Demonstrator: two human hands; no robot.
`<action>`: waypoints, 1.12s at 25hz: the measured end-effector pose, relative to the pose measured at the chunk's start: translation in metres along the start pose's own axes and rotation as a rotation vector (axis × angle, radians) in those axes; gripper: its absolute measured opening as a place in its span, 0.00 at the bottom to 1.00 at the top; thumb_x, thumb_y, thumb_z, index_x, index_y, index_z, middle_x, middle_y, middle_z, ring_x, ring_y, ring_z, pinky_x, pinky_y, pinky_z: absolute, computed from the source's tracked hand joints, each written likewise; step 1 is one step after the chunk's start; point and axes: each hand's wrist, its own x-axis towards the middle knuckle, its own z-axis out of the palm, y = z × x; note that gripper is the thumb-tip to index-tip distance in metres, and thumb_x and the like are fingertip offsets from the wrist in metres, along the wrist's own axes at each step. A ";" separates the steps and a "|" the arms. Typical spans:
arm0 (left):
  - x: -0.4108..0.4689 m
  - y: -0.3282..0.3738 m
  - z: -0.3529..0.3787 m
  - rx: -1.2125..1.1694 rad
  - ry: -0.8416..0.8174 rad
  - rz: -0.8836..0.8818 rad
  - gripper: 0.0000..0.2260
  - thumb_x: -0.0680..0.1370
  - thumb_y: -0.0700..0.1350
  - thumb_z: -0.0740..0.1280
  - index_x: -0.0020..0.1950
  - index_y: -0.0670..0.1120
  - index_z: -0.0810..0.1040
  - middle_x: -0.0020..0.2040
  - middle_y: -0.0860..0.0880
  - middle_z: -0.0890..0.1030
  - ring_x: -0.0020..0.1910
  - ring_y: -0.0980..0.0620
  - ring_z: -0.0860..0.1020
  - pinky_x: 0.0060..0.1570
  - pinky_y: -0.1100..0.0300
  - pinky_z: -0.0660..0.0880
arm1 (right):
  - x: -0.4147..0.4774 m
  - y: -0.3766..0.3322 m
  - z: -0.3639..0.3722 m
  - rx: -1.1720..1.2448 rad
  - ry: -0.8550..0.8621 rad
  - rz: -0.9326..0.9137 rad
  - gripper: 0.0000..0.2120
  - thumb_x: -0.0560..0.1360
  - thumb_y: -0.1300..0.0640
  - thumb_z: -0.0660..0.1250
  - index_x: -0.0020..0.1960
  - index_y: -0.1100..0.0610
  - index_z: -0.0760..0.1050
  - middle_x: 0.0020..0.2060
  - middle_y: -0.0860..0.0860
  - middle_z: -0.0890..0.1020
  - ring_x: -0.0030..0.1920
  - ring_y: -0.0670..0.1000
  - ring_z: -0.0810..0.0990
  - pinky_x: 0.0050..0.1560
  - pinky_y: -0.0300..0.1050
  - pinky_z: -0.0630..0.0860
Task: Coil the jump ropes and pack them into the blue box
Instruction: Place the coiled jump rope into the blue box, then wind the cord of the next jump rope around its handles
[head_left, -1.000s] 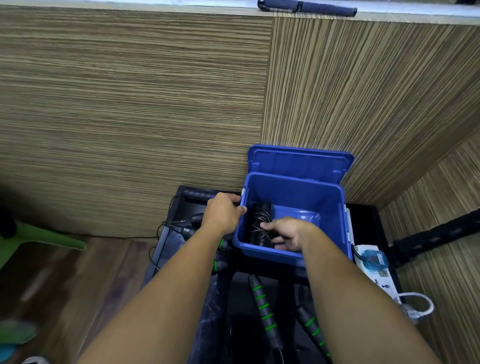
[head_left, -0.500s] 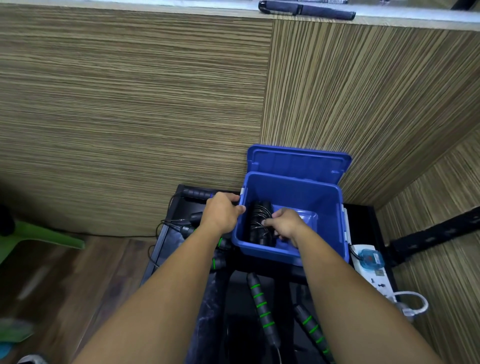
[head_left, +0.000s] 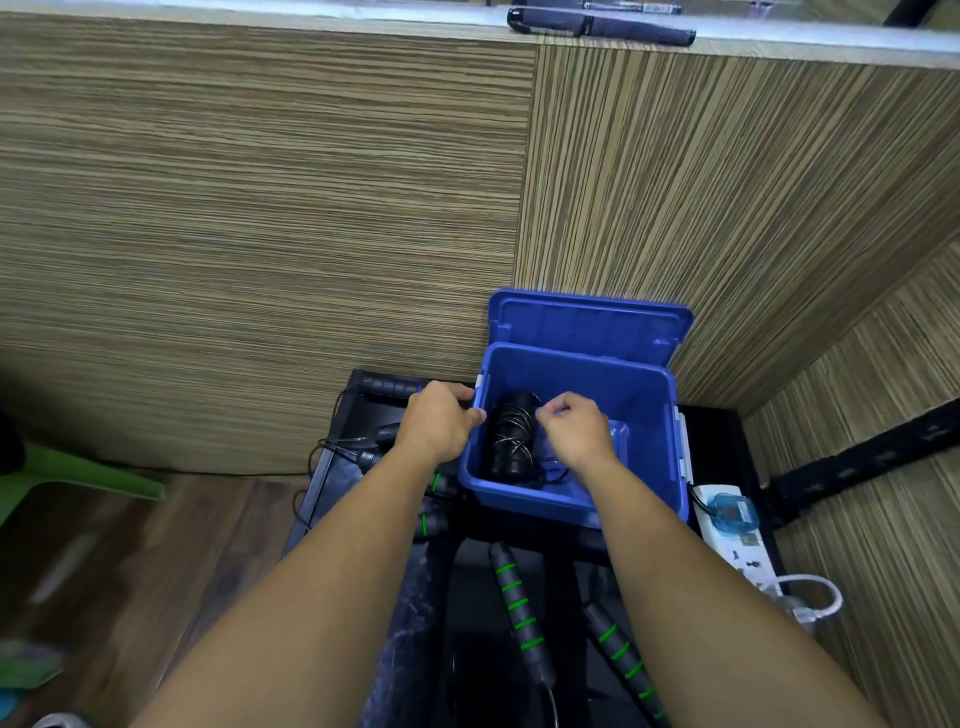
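From the head camera, the blue box is sitting on a dark surface against a wood-grain wall, its lid standing open and leaning back against the panel. A coiled jump rope, black with thin cord wound round its handles, is lying inside the box on its left side. The left hand is gripping the box's left rim, fingers curled over the edge and thumb resting on the wall. The right hand is hovering over the open box just right of the coil, fingers curled in toward the palm; whether it is pinching any of the cord I cannot tell. Outside the box, more jump rope handles with green bands are lying on the dark surface near the bottom of the view, between the two forearms, and another black handle is lying just behind the left hand. A white power strip is sitting to the right of the box.
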 end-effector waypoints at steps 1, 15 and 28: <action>0.000 0.000 0.000 0.004 0.000 -0.001 0.16 0.80 0.45 0.71 0.67 0.44 0.79 0.53 0.44 0.85 0.53 0.46 0.83 0.59 0.52 0.79 | -0.001 -0.001 -0.001 0.005 0.014 -0.007 0.05 0.77 0.57 0.65 0.44 0.56 0.78 0.31 0.47 0.78 0.34 0.47 0.76 0.29 0.38 0.67; -0.037 -0.011 -0.005 0.231 0.075 0.134 0.17 0.81 0.51 0.67 0.67 0.47 0.74 0.61 0.45 0.76 0.56 0.41 0.78 0.57 0.49 0.75 | -0.073 -0.013 -0.013 -0.005 0.092 -0.180 0.07 0.76 0.54 0.64 0.40 0.52 0.75 0.28 0.46 0.75 0.34 0.49 0.75 0.37 0.46 0.74; -0.110 -0.066 0.069 0.626 -0.294 0.218 0.15 0.79 0.53 0.66 0.58 0.44 0.72 0.58 0.38 0.81 0.58 0.34 0.78 0.52 0.49 0.74 | -0.164 0.107 -0.022 -0.321 0.105 -0.005 0.02 0.74 0.56 0.68 0.43 0.50 0.76 0.41 0.49 0.78 0.46 0.54 0.79 0.46 0.48 0.77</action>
